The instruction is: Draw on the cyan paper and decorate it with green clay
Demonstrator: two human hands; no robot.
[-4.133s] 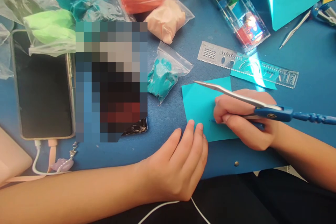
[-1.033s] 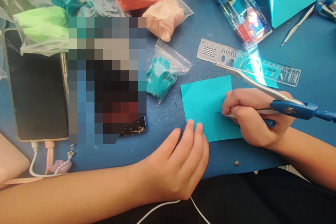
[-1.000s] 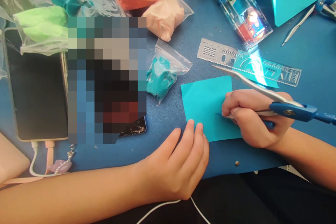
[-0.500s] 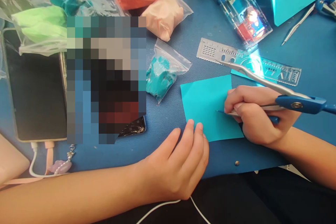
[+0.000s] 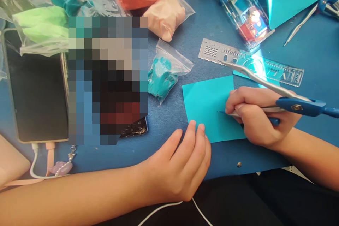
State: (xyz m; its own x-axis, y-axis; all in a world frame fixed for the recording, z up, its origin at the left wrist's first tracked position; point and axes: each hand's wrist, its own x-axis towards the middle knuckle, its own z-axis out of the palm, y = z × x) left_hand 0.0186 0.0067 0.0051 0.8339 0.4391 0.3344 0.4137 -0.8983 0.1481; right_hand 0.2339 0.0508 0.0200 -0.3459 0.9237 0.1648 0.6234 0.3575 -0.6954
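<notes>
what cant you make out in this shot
All in the head view:
- Paper's right part: behind the right hand
- Any line at the compass's lower tip: too small to tell
- Compass's handle end: cut off by the right edge
- Left hand's pressure on the paper: contact shows, force doesn't
- Ruler's fine marks: too small, partly under glare
- Most of the cracked phone: behind the pixelated patch

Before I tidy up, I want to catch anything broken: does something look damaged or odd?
Yes: the partly hidden phone, left of the left hand, looks damaged. Pale, crack-like lines spread over its visible corner.
</notes>
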